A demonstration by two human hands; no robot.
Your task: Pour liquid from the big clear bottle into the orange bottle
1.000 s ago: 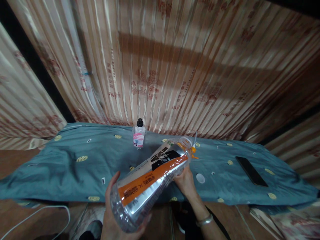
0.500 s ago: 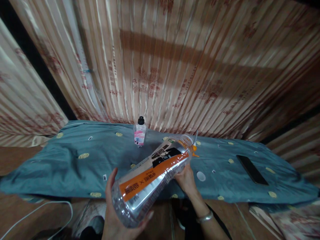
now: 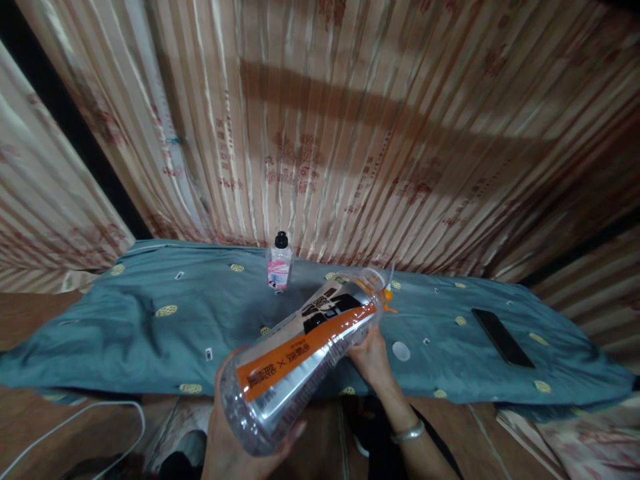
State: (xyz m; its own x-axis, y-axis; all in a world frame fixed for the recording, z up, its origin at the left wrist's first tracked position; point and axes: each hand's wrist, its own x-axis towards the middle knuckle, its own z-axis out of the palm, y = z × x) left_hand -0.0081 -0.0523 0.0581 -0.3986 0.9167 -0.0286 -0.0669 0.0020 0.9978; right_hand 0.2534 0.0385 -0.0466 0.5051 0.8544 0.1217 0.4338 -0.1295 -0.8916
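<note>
A large clear plastic bottle (image 3: pixel 305 353) with a silver, black and orange label lies tilted across my hands, its mouth pointing up and to the right. My left hand (image 3: pixel 235 433) is wrapped round its base, the thumb showing on the near side. Under the shoulder near the mouth, my right hand (image 3: pixel 370 357) grips it; most of those fingers are hidden behind the bottle. Just beyond the mouth shows an orange piece (image 3: pixel 389 300) with a thin whitish tube, partly covered by the bottle. A white round disc (image 3: pixel 401 351) lies right of my right hand.
A small clear bottle (image 3: pixel 279 270) with a black cap and pink label stands toward the back of the teal patterned cloth (image 3: pixel 150 340). A dark phone (image 3: pixel 503 338) lies on the right. Pleated curtains (image 3: pixel 310 133) hang behind, and a white cable (image 3: pixel 143 427) runs on the floor.
My left fingers have closed in behind the bottle's base, where one stuck out before. The bottle has barely shifted, and my right hand stays in place.
</note>
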